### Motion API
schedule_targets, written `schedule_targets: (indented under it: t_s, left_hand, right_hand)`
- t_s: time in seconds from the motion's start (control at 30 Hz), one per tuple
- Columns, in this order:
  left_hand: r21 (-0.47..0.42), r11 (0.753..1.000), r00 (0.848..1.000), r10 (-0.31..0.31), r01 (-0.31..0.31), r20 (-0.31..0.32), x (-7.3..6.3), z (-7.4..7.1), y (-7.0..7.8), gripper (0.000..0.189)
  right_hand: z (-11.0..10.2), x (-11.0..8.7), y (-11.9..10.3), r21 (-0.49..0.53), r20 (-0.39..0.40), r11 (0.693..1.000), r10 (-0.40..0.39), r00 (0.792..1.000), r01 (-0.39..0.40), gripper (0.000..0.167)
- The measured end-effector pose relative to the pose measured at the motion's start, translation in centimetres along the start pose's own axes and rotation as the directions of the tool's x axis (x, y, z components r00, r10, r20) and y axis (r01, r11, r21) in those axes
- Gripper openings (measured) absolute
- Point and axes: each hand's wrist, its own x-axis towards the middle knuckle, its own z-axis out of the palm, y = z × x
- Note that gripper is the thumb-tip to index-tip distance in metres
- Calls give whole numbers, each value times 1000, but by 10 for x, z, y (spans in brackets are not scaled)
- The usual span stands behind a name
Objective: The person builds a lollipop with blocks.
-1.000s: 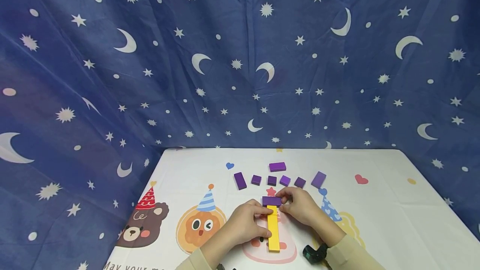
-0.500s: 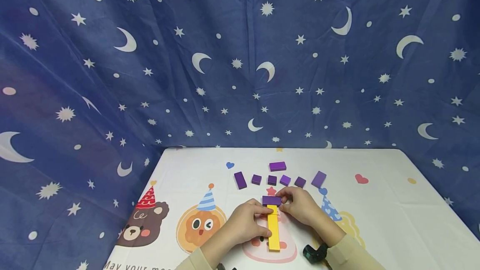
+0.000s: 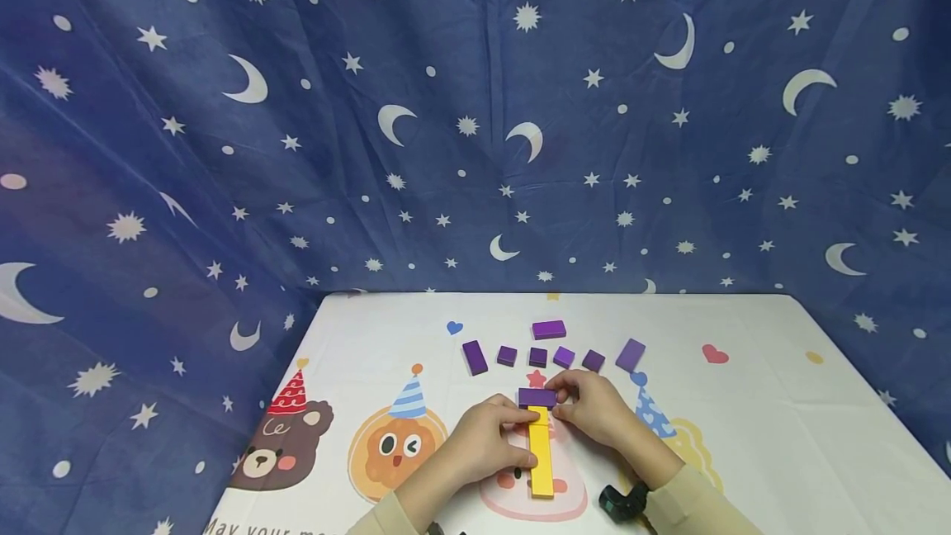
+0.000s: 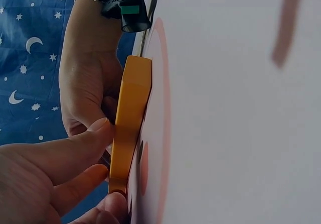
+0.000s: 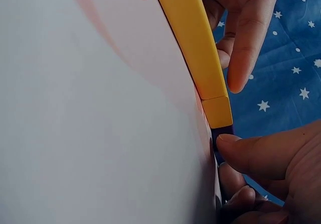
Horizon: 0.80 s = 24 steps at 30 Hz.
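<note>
Table carries a T of blocks in front of the person: long yellow block as the stem, short yellow block butted on its far end, purple crossbar across the top. Seam between the two yellows shows in the right wrist view.

Left hand: fingers apart, not wrapped round anything. Thumb touches the left edge of the long yellow block, index reaches the short one. How hard it presses, can't tell.

Right hand: fingers clamped on the right end of the purple crossbar, thumb on the near side, index on the far side. Most of the crossbar is hidden by the thumb in the right wrist view.

Beyond the T, well apart from the hands: a loose row of four purple cubes, with a left purple bar and a right purple bar at the ends, both tilted. One more, the far purple bar, lies crosswise behind the row.

Cloth on the table has cartoon prints, incl. a bear at left. Black wrist device by the right cuff. Blue star-and-moon curtain behind.
</note>
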Motion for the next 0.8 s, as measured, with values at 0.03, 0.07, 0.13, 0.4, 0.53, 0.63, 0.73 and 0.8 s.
schedule_targets:
  t_s: [0.03, 0.07, 0.13, 0.4, 0.53, 0.63, 0.73, 0.8]
  left_hand:
    - [-7, 1000, 1000, -3, 3, 0, 0, 0, 0, 59]
    - [-15, 1000, 1000, -6, 6, 0, 0, 0, 0, 59]
    - [-29, 1000, 1000, -10, 10, 2, 1, 0, 0, 59]
    - [-38, 999, 1000, -22, 23, 7, 0, -2, 1, 58]
    - [-54, 998, 1000, -26, 26, 9, 0, -3, 3, 60]
    - [-69, 997, 999, -32, 32, 9, 0, -4, 5, 60]
    - [-72, 997, 999, -34, 34, 3, 1, -5, 6, 61]
    - [-61, 998, 1000, -30, 29, -7, 2, -5, 6, 61]
  right_hand:
    - [0, 0, 0, 1, -1, 1000, -1, 1000, 1, 29]
    - [0, 0, 0, 1, -2, 1000, -2, 1000, 2, 29]
    - [0, 0, 1, 4, -5, 1000, -2, 1000, 2, 29]
    - [1, 1, 2, 9, -6, 1000, 3, 1000, -3, 29]
    - [1, 1, 2, 12, -5, 1000, 6, 1000, -6, 30]
    - [1, 1, 2, 12, -6, 1000, 2, 1000, -2, 30]
    - [1, 1, 3, 12, -11, 1000, -6, 1000, 6, 29]
    - [1, 1, 2, 15, -14, 1000, -9, 1000, 9, 29]
